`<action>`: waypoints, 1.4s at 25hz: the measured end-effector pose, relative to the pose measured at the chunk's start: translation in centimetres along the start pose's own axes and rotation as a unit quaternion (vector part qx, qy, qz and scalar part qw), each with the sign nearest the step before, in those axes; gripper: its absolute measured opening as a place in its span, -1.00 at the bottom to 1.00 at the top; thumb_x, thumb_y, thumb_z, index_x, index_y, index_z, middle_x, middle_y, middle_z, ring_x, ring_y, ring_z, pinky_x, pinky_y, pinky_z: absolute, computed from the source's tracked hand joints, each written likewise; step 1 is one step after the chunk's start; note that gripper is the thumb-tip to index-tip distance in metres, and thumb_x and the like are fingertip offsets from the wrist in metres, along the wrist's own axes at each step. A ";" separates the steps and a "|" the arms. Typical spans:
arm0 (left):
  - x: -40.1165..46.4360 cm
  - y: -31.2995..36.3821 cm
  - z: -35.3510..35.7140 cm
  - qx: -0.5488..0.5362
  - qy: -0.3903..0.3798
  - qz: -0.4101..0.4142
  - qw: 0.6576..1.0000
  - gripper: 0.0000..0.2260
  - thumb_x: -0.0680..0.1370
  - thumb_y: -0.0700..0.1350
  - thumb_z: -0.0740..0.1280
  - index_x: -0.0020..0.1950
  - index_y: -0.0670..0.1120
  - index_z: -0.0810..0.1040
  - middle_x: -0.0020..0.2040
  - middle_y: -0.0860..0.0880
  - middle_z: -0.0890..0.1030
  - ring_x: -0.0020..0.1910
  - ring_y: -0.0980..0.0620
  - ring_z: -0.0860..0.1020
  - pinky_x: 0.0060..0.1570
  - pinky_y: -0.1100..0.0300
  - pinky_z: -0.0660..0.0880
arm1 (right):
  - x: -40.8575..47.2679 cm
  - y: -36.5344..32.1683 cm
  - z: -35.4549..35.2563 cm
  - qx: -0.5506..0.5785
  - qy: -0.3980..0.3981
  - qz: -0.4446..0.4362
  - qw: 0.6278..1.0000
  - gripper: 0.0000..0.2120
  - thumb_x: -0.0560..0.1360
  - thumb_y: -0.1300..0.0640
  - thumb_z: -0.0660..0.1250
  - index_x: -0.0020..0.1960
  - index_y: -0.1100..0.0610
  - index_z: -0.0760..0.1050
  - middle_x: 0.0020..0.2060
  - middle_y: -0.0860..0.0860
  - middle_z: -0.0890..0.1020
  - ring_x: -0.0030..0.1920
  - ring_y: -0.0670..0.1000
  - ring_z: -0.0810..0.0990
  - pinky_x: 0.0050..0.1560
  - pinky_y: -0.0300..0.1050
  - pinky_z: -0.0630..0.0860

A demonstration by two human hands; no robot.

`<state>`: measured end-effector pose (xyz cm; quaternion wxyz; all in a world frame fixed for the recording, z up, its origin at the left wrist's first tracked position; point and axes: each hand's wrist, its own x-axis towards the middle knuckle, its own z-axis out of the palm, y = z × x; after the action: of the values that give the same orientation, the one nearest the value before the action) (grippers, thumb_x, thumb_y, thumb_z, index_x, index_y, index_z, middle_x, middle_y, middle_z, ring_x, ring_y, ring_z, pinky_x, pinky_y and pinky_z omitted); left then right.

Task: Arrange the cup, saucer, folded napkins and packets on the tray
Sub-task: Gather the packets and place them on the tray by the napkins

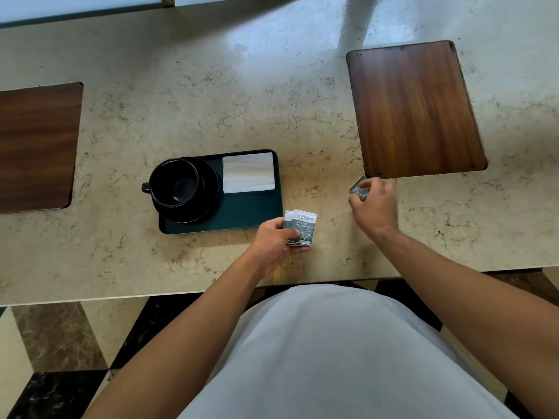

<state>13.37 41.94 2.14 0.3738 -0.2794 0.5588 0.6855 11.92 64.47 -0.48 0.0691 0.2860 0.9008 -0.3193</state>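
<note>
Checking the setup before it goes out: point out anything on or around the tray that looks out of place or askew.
Only the packets are off the tray: the left hand holds a small stack and the right hand pinches one packet on the counter. The cup sits off-centre on its saucer. Napkins lie square.

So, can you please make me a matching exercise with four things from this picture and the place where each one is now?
Things:
1. cup
2. napkins
3. packet stack
4. single packet

Places:
A. in the right hand, near the wooden board
B. on the saucer, left part of the tray
C. in the left hand, just off the tray's near right corner
D. flat on the tray's far right part

Pairs: 1-B, 2-D, 3-C, 4-A
</note>
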 end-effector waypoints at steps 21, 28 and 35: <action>-0.2 0.2 0.2 0.044 0.032 0.010 0.998 -0.76 0.62 -0.42 0.27 0.28 -0.29 0.53 0.16 -0.26 0.65 0.08 -0.21 0.68 -0.08 0.00 0.70 | -2.6 -2.5 -1.2 0.208 -0.201 -0.087 0.953 -0.87 0.56 0.21 0.46 0.10 0.10 0.62 -0.13 0.06 0.71 -0.25 -0.05 0.68 -0.23 -0.11 0.65; -0.6 0.7 0.1 0.043 0.020 0.023 0.999 -0.77 0.62 -0.40 0.28 0.26 -0.27 0.55 0.13 -0.22 0.68 0.07 -0.19 0.71 -0.01 -0.02 0.69 | -2.6 -3.5 -2.0 0.132 -0.345 -0.059 0.928 -0.52 0.44 0.23 0.58 0.29 0.04 0.52 -0.05 0.08 0.71 -0.14 0.04 0.66 -0.20 -0.13 0.58; -1.0 0.8 1.3 0.013 -0.008 0.023 1.000 -0.77 0.65 -0.33 0.24 0.30 -0.29 0.53 0.18 -0.27 0.66 0.11 -0.26 0.69 0.03 -0.09 0.68 | -2.3 -3.8 -1.5 0.097 -0.354 -0.019 0.930 -0.30 0.39 0.20 0.62 0.44 0.03 0.41 -0.07 0.10 0.66 -0.18 0.01 0.63 -0.20 -0.11 0.57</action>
<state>13.32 42.91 3.71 0.3665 -0.2558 0.5708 0.6888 11.73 61.93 3.47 0.3489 0.1427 0.7879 -0.4869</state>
